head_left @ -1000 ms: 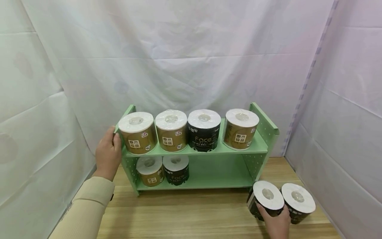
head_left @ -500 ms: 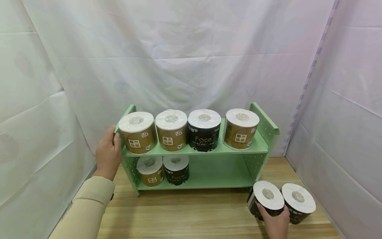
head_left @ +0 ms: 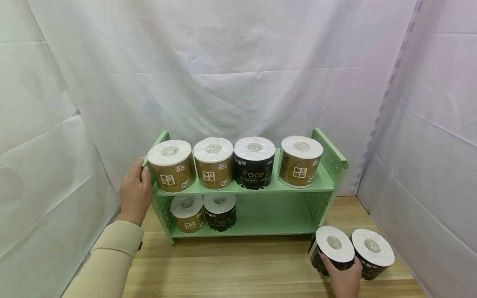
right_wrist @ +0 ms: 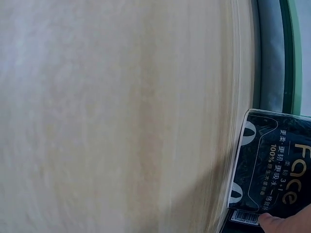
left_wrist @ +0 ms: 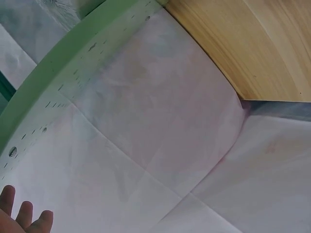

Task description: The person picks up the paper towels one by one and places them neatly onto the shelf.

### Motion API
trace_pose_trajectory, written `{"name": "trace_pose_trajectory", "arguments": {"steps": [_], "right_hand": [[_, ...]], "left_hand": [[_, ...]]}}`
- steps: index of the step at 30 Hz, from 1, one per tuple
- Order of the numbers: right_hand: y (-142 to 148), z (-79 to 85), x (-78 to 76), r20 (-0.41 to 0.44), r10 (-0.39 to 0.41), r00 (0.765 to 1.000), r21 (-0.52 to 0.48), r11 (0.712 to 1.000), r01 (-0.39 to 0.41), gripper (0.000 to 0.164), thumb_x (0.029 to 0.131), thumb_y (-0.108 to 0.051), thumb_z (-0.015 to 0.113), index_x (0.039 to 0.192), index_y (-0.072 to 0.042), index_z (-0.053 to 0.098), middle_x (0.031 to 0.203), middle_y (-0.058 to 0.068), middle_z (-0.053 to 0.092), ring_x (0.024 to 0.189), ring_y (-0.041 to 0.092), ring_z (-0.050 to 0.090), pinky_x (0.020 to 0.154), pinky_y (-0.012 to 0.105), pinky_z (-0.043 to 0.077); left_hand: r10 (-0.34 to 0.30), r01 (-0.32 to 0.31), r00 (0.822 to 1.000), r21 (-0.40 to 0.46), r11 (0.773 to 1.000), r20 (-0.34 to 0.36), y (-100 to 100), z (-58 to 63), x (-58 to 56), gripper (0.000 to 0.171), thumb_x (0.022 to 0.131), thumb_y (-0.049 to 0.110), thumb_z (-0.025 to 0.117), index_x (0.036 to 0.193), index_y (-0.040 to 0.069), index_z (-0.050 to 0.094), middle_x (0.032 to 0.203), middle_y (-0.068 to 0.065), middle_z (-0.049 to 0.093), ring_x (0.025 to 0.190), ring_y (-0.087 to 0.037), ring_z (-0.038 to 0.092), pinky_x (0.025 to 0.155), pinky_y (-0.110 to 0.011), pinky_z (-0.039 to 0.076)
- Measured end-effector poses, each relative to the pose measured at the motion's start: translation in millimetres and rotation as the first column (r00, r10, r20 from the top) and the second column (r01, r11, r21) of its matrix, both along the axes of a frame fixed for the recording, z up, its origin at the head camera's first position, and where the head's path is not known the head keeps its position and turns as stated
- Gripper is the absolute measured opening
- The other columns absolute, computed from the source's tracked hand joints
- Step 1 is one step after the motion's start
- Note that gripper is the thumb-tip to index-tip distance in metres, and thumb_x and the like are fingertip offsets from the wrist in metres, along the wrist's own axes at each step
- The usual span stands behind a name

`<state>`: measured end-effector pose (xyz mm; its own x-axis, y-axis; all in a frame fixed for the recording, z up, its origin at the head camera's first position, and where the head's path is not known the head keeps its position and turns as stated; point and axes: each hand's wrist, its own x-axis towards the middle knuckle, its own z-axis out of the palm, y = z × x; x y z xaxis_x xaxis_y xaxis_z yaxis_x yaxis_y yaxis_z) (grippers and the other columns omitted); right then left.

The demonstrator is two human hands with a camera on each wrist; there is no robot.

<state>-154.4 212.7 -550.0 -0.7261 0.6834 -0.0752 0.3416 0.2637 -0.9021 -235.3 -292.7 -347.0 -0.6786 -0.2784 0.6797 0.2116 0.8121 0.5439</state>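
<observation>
In the head view, my right hand (head_left: pixel 347 278) grips a black-wrapped toilet roll (head_left: pixel 335 244) from the near side, thumb and fingers on its wrapper. The roll stands on the wooden table; its gold "Face" print (right_wrist: pixel 294 175) shows in the right wrist view. A second black roll (head_left: pixel 372 247) stands just right of it. My left hand (head_left: pixel 135 192) is against the left side panel of a green two-tier shelf (head_left: pixel 275 213). Several fingertips (left_wrist: pixel 25 213) look fairly straight in the left wrist view, beside the perforated panel (left_wrist: pixel 63 92).
On the upper tier stand three gold-brown rolls, one at the far right (head_left: pixel 300 163), and a black roll (head_left: pixel 255 165). Below, a gold-brown roll (head_left: pixel 187 217) and a black roll (head_left: pixel 220 215) stand at the left. White curtains (head_left: pixel 238 82) enclose the table (head_left: pixel 223 265).
</observation>
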Motion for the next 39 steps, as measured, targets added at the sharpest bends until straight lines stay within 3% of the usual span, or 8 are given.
{"name": "trace_pose_trajectory", "arguments": {"steps": [39], "right_hand": [[-4.7, 3.3, 5.1, 0.032, -0.028, 0.999, -0.026, 0.999, 0.029, 0.113, 0.074, -0.037, 0.082, 0.149, 0.009, 0.012, 0.148, 0.036, 0.021, 0.136, 0.051, 0.022, 0.111, 0.060, 0.019]], "left_hand": [[-0.006, 0.006, 1.000, 0.006, 1.000, -0.005, 0.1, -0.7, 0.8, 0.034, 0.103, 0.023, 0.037, 0.129, 0.008, 0.051, 0.098, -0.024, 0.059, 0.085, -0.042, 0.050, 0.075, -0.060, 0.041]]}}
